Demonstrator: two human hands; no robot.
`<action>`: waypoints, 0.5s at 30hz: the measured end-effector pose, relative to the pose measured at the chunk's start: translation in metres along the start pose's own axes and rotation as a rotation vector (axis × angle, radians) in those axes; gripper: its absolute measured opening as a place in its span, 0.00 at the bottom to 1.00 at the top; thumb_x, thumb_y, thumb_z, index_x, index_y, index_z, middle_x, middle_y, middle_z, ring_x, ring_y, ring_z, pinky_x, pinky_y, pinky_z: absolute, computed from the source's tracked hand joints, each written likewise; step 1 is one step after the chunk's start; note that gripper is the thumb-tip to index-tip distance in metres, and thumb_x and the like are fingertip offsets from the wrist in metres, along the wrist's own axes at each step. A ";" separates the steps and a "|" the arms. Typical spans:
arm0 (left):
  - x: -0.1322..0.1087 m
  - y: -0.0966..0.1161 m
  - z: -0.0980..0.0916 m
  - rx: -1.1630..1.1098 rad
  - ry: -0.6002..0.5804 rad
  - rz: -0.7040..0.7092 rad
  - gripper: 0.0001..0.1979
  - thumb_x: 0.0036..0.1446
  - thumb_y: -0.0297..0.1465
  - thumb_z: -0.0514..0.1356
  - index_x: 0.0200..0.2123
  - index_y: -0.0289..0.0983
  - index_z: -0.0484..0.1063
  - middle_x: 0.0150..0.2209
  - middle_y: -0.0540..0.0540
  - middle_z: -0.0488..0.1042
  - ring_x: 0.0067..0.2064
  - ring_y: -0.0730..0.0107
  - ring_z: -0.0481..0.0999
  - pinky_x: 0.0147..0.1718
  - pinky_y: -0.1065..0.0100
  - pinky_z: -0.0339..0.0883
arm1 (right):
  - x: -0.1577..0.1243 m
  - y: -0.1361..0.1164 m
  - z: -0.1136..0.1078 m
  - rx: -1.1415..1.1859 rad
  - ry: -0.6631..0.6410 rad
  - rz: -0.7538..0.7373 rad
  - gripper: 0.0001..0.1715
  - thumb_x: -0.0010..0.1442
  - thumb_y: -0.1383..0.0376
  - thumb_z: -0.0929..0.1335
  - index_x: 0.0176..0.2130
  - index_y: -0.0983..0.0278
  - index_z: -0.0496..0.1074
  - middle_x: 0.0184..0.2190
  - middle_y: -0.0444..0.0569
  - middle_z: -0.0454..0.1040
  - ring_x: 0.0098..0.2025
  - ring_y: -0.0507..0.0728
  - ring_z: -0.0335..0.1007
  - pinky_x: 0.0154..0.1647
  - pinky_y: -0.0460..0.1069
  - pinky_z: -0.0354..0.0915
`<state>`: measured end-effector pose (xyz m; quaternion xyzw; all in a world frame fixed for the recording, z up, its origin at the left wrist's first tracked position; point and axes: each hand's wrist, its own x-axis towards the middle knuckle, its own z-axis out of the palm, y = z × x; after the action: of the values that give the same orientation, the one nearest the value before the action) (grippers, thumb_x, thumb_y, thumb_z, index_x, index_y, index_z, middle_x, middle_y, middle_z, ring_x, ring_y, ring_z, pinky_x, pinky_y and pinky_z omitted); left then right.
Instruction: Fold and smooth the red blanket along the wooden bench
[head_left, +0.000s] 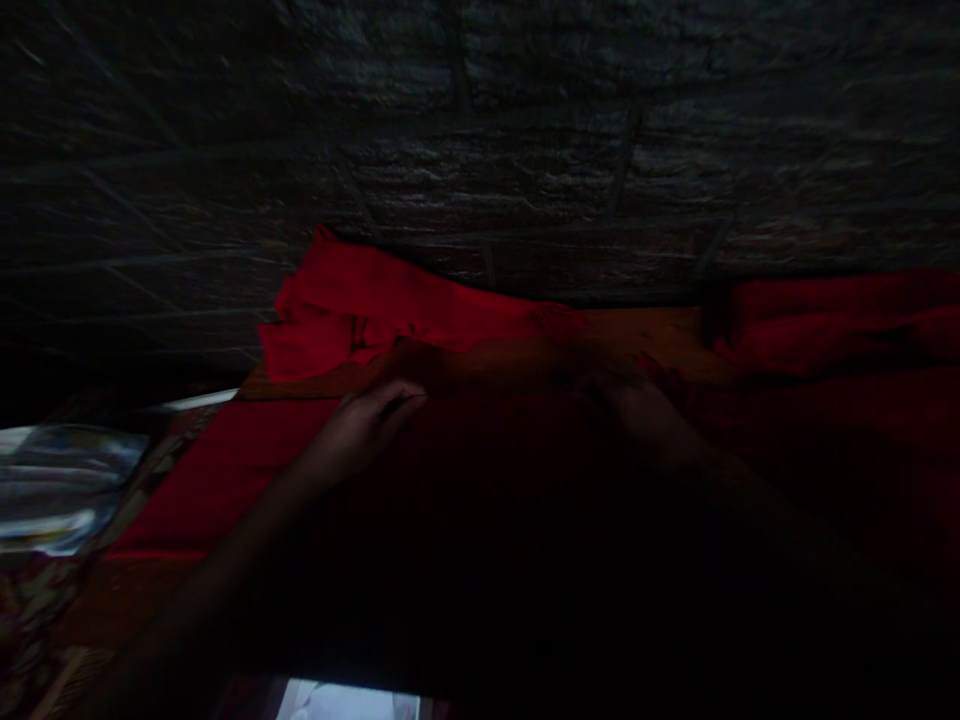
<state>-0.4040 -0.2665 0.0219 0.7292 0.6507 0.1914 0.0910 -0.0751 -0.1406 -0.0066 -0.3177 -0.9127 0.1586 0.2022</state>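
A large red cloth (pixel 247 450) lies spread over a wooden table, its middle sunk in deep shadow. At its far edge, my left hand (pixel 371 420) is closed, with thumb and forefinger pinched together on the cloth. My right hand (pixel 637 400) is over the same far edge, further right. Its fingers are dark and blurred, so their grip cannot be made out. Beyond both hands, a crumpled red piece of fabric (pixel 405 290) lies along the back of the table.
Another bunched red fabric (pixel 832 320) lies at the back right. A dark block wall (pixel 480 160) stands right behind the wooden tabletop (pixel 645 330). On the left, a clear plastic package (pixel 67 480) rests beside a patterned covering. Something pale (pixel 349 700) shows at the bottom edge.
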 end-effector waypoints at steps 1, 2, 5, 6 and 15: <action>0.000 0.001 0.000 0.005 0.007 -0.005 0.16 0.67 0.42 0.50 0.42 0.39 0.72 0.39 0.46 0.79 0.39 0.66 0.78 0.43 0.66 0.70 | 0.000 0.000 0.000 -0.002 0.004 0.007 0.12 0.69 0.66 0.61 0.41 0.65 0.72 0.43 0.54 0.75 0.46 0.61 0.69 0.49 0.56 0.63; 0.001 0.002 0.000 0.006 0.012 -0.008 0.17 0.67 0.43 0.50 0.42 0.39 0.72 0.39 0.46 0.79 0.39 0.66 0.78 0.42 0.66 0.70 | 0.001 -0.001 0.000 -0.003 0.005 0.014 0.12 0.69 0.65 0.60 0.41 0.65 0.72 0.43 0.54 0.75 0.46 0.61 0.69 0.49 0.56 0.63; 0.001 0.005 0.000 -0.008 0.007 -0.017 0.17 0.67 0.43 0.49 0.41 0.39 0.72 0.38 0.46 0.79 0.38 0.66 0.78 0.41 0.66 0.71 | 0.002 -0.002 0.000 -0.012 -0.003 0.025 0.11 0.68 0.65 0.62 0.41 0.65 0.73 0.42 0.55 0.75 0.46 0.61 0.69 0.48 0.56 0.63; 0.001 0.006 0.001 -0.013 0.002 -0.021 0.17 0.67 0.43 0.50 0.41 0.39 0.72 0.38 0.46 0.79 0.38 0.65 0.78 0.41 0.67 0.71 | 0.002 -0.002 0.000 -0.017 -0.004 0.025 0.11 0.68 0.65 0.62 0.41 0.65 0.73 0.42 0.54 0.75 0.45 0.62 0.69 0.48 0.55 0.63; 0.002 0.001 0.005 -0.005 0.035 0.030 0.17 0.68 0.42 0.50 0.45 0.39 0.74 0.44 0.45 0.80 0.43 0.63 0.79 0.47 0.63 0.71 | 0.003 -0.005 0.002 -0.052 0.014 0.040 0.10 0.68 0.65 0.62 0.40 0.64 0.73 0.40 0.54 0.75 0.44 0.61 0.69 0.47 0.55 0.63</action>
<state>-0.4010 -0.2644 0.0181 0.7352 0.6407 0.2070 0.0786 -0.0808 -0.1433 -0.0053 -0.3423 -0.9085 0.1366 0.1968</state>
